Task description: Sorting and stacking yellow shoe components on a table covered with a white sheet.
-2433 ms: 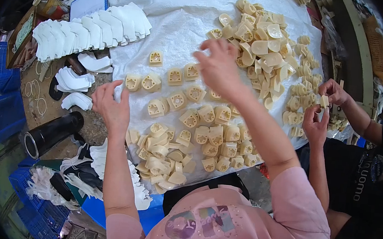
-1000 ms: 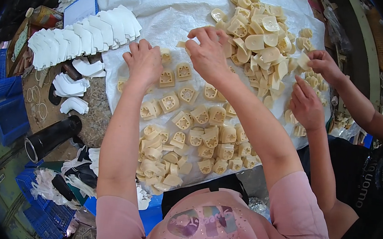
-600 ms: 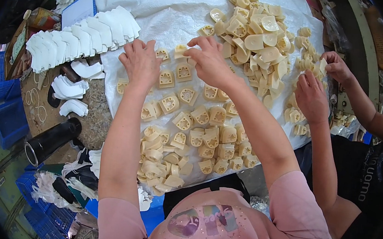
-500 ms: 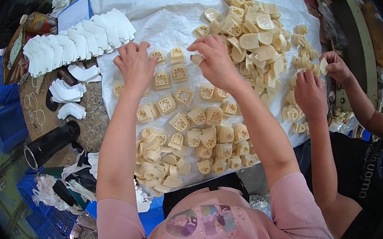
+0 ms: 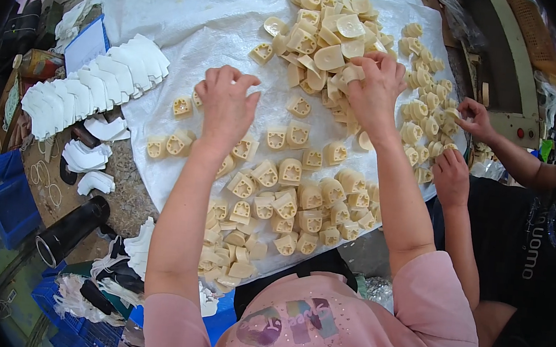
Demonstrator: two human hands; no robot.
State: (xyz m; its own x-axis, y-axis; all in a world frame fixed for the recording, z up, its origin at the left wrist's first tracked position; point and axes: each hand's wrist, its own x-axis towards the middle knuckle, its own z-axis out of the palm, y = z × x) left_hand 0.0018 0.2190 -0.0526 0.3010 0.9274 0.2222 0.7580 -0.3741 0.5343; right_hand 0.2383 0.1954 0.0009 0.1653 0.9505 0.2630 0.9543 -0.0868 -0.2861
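Note:
Cream plastic pieces with rounded ends and star-shaped hollows cover much of the white sheet [image 5: 170,43]. My left hand [image 5: 226,108] hovers over the sheet, fingers bent and apart, nothing visible in them. Beside its fingertips sits one hollow piece [image 5: 182,107]; another is partly covered by the hand. At the big heap [image 5: 329,58], my right hand [image 5: 376,96] has its fingers closed around a small cream piece [image 5: 353,73], partly hidden by the fingers. Between my forearms stand loose rows of hollow pieces [image 5: 290,172], with a jumbled pile [image 5: 237,253] nearer my body.
At the right, a co-worker's hands [image 5: 453,177] handle cream pieces along a second row [image 5: 424,111]. White curved sheets [image 5: 99,79] lie fanned at the left, near a black cylinder [image 5: 71,230] and blue bins [image 5: 14,198].
My right hand has moved right onto the big heap. My left hand has shifted slightly right. The view has shifted, and the co-worker's hands are lower and farther apart.

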